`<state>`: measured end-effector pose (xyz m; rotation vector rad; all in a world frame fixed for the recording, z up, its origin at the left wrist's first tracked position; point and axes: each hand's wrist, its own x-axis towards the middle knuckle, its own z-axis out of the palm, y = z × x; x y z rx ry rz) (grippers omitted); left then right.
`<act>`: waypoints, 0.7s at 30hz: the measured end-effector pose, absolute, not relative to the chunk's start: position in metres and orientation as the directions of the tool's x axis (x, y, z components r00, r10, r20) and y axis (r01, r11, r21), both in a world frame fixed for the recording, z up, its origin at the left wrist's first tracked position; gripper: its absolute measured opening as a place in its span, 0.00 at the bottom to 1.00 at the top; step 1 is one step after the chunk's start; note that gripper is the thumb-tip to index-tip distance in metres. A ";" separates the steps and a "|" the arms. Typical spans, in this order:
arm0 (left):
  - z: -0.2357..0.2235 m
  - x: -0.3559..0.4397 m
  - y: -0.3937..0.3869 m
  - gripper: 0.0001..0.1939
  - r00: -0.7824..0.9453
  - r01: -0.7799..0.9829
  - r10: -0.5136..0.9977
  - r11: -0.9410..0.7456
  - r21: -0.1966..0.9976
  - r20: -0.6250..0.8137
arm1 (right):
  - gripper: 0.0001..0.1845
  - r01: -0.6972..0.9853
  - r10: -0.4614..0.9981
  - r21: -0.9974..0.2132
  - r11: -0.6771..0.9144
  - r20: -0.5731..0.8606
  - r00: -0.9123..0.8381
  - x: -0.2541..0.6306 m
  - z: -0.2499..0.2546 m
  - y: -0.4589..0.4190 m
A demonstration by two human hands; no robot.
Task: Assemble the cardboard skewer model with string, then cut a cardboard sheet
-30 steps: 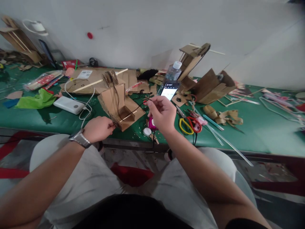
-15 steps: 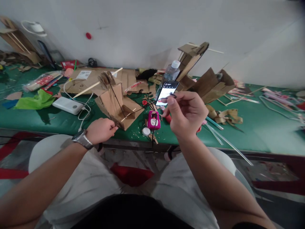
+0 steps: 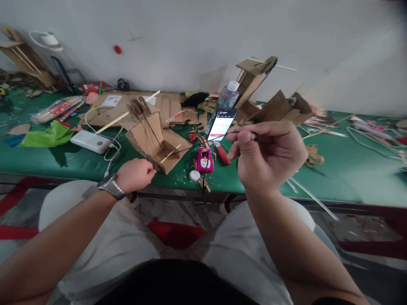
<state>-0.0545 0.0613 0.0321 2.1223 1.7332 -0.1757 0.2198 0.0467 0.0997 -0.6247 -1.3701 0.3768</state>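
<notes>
My right hand [image 3: 270, 156] is raised over the table's front edge, thumb and fingers pinching the end of a black cord [image 3: 219, 136]. That cord runs left, drawn fairly straight, to a cardboard model [image 3: 149, 140] with an open box-like base, a slotted upright and a long wooden stick [image 3: 114, 122] through its top. A thin stick [image 3: 171, 153] crosses the base, and cord also rises from there to the upright. At the model's near left corner my left hand [image 3: 136, 173] is closed on the cardboard edge; its fingertips are partly hidden.
A pink device [image 3: 204, 160], a white cap [image 3: 194, 175] and a red-handled tool [image 3: 221, 153] lie between my hands. Behind them a lit phone [image 3: 222, 123] leans by a clear bottle [image 3: 229, 95]. Left is a white power bank [image 3: 90, 141] with cables; right, another cardboard model [image 3: 257, 80].
My right hand has moved right and nearer to me, drawing the black cord out further from the model. The left hand stays at the cardboard corner. The red-handled tool shows more.
</notes>
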 end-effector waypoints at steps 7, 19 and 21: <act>0.033 -0.054 0.061 0.20 0.240 0.963 0.916 -0.183 0.198 -0.321 | 0.06 0.143 0.540 -0.570 0.809 0.817 0.201 0.220 0.108 0.038; 0.031 -0.055 0.061 0.20 0.238 0.968 0.920 -0.198 0.155 -0.310 | 0.05 0.191 0.470 -0.507 0.840 0.858 0.210 0.224 0.116 0.032; 0.031 -0.055 0.061 0.20 0.240 0.968 0.921 -0.202 0.151 -0.308 | 0.05 0.205 0.469 -0.508 0.837 0.858 0.212 0.225 0.115 0.031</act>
